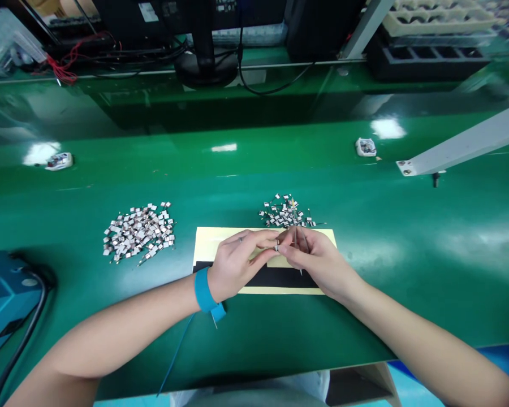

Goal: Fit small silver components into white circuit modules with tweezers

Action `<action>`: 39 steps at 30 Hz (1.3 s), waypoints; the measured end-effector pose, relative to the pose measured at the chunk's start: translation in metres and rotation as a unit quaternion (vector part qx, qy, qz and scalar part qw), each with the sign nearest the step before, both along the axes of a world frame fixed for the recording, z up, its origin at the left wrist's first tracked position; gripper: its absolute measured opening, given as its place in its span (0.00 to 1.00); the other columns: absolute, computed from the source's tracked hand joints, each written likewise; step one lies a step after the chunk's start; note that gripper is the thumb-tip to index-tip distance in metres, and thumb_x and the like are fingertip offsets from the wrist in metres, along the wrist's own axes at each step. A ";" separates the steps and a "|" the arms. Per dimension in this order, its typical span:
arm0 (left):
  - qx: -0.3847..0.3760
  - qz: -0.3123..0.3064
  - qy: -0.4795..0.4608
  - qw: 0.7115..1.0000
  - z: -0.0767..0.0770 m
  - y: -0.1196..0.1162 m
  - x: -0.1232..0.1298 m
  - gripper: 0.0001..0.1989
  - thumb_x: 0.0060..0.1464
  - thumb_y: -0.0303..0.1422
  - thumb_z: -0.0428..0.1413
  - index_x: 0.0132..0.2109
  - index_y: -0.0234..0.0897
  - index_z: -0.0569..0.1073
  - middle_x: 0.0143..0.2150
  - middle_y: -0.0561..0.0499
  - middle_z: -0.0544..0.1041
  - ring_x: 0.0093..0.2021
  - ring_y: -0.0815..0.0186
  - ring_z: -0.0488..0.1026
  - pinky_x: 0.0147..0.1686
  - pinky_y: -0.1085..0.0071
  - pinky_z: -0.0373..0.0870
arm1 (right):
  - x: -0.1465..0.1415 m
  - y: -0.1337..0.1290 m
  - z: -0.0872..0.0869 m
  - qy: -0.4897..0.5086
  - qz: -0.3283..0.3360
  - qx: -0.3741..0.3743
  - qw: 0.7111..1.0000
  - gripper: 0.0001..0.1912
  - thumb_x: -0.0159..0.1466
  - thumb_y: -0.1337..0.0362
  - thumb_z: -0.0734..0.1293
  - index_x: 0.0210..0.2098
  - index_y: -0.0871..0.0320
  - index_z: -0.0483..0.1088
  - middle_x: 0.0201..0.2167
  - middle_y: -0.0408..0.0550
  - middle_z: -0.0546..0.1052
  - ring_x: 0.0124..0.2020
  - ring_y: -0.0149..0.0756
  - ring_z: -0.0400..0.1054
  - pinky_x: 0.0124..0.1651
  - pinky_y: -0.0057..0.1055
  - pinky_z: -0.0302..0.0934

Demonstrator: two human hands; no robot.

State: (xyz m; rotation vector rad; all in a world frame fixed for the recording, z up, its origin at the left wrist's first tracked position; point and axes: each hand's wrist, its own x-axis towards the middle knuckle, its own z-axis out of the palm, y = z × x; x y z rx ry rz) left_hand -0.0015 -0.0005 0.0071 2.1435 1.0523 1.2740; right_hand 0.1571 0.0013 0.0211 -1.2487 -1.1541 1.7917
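My left hand (237, 263) is closed, with thumb and fingertips pinching a small silvery part (276, 247). Close against it, my right hand (322, 260) has its thumb and finger at the same part. Thin metal tweezers (301, 272) are tucked in the right hand, partly hidden by its fingers. Under both hands lies a pale yellow sheet (207, 237) with a black strip (258, 278) across it. Just beyond the sheet is a loose pile of small metal parts with leads (284, 213). A larger pile of similar parts (139, 230) lies to the left.
Small white containers stand on the green bench, one at left (60, 161) and another at right (366, 147). A white metal arm (462, 141) reaches in from the right. The monitor stand (206, 68) is at the back, a blue device (8, 299) at left. A cord trails from the blue wristband (203, 289).
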 end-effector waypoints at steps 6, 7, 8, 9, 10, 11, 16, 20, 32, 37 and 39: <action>-0.022 -0.029 -0.037 0.999 -0.001 0.004 -0.002 0.08 0.46 0.26 0.57 0.37 0.35 0.70 0.29 0.50 0.76 0.30 0.70 0.72 0.32 0.74 0.70 | 0.006 0.004 0.000 0.016 -0.005 0.022 1.000 0.10 0.49 0.65 0.70 0.22 0.59 0.63 0.23 0.42 0.69 0.27 0.28 0.62 0.31 0.26 0.54; -0.035 -0.031 -0.043 0.998 -0.001 0.004 -0.002 0.06 0.45 0.26 0.58 0.34 0.35 0.71 0.29 0.51 0.76 0.30 0.70 0.72 0.31 0.74 0.70 | 0.007 0.004 0.000 0.004 -0.002 0.030 1.000 0.09 0.49 0.65 0.70 0.23 0.59 0.64 0.23 0.42 0.69 0.27 0.28 0.62 0.30 0.26 0.54; -0.050 -0.032 -0.048 0.997 -0.001 0.005 -0.002 0.05 0.45 0.26 0.58 0.33 0.35 0.72 0.28 0.51 0.76 0.30 0.70 0.72 0.31 0.74 0.70 | 0.008 0.003 0.000 -0.008 0.001 0.038 0.999 0.09 0.49 0.64 0.70 0.23 0.59 0.65 0.23 0.42 0.69 0.26 0.29 0.61 0.30 0.27 0.54; -0.065 -0.033 -0.053 0.996 -0.001 0.005 -0.002 0.04 0.45 0.26 0.58 0.32 0.35 0.72 0.28 0.51 0.76 0.30 0.70 0.72 0.31 0.73 0.70 | 0.009 0.003 0.000 -0.020 0.005 0.047 0.999 0.09 0.49 0.63 0.70 0.23 0.59 0.65 0.23 0.42 0.69 0.26 0.29 0.61 0.29 0.27 0.54; -0.077 -0.034 -0.059 0.995 -0.001 0.005 -0.002 0.03 0.44 0.27 0.58 0.31 0.35 0.72 0.28 0.51 0.76 0.30 0.70 0.72 0.31 0.73 0.70 | 0.010 0.003 0.001 -0.032 0.008 0.057 0.998 0.09 0.49 0.62 0.70 0.23 0.59 0.66 0.24 0.43 0.69 0.25 0.29 0.60 0.28 0.27 0.54; -0.085 -0.036 -0.064 0.994 -0.001 0.005 -0.002 0.03 0.44 0.27 0.58 0.31 0.35 0.72 0.28 0.51 0.76 0.31 0.69 0.72 0.32 0.73 0.71 | 0.010 0.002 0.001 -0.044 0.012 0.065 0.997 0.09 0.50 0.62 0.69 0.23 0.59 0.66 0.24 0.43 0.69 0.24 0.29 0.60 0.26 0.27 0.53; -0.091 -0.039 -0.072 0.992 -0.001 0.005 -0.003 0.03 0.44 0.26 0.58 0.30 0.35 0.72 0.29 0.51 0.76 0.32 0.69 0.72 0.32 0.72 0.71 | 0.011 0.002 0.003 -0.091 0.035 0.103 0.990 0.08 0.52 0.60 0.67 0.26 0.59 0.68 0.22 0.43 0.66 0.19 0.25 0.52 0.21 0.26 0.46; -0.082 -0.033 -0.061 0.994 0.000 0.005 -0.002 0.04 0.44 0.25 0.58 0.30 0.35 0.72 0.29 0.51 0.75 0.31 0.70 0.72 0.33 0.73 0.70 | 0.010 0.002 0.006 -0.119 0.042 0.124 0.984 0.07 0.53 0.61 0.66 0.27 0.59 0.68 0.14 0.37 0.57 0.16 0.24 0.47 0.19 0.25 0.42; -0.113 -0.035 -0.056 0.991 0.005 0.002 0.000 0.04 0.43 0.26 0.59 0.30 0.34 0.71 0.27 0.51 0.75 0.30 0.71 0.71 0.32 0.75 0.69 | 0.006 -0.003 0.009 -0.130 0.012 0.150 0.980 0.09 0.52 0.61 0.66 0.23 0.58 0.62 0.22 0.43 0.68 0.18 0.26 0.55 0.20 0.25 0.48; -0.113 -0.019 -0.047 0.992 0.001 -0.001 0.000 0.09 0.43 0.26 0.59 0.34 0.35 0.68 0.29 0.52 0.74 0.30 0.71 0.71 0.31 0.76 0.70 | 0.003 -0.002 0.006 -0.080 -0.013 0.129 0.988 0.18 0.50 0.64 0.67 0.17 0.57 0.50 0.25 0.45 0.71 0.25 0.30 0.65 0.27 0.26 0.57; -0.090 -0.021 -0.035 0.995 0.002 -0.001 -0.001 0.09 0.43 0.26 0.59 0.34 0.35 0.68 0.29 0.53 0.74 0.30 0.72 0.71 0.31 0.77 0.70 | 0.004 -0.003 0.005 -0.078 -0.020 0.135 0.988 0.20 0.51 0.64 0.67 0.17 0.57 0.48 0.25 0.45 0.72 0.26 0.30 0.66 0.28 0.26 0.58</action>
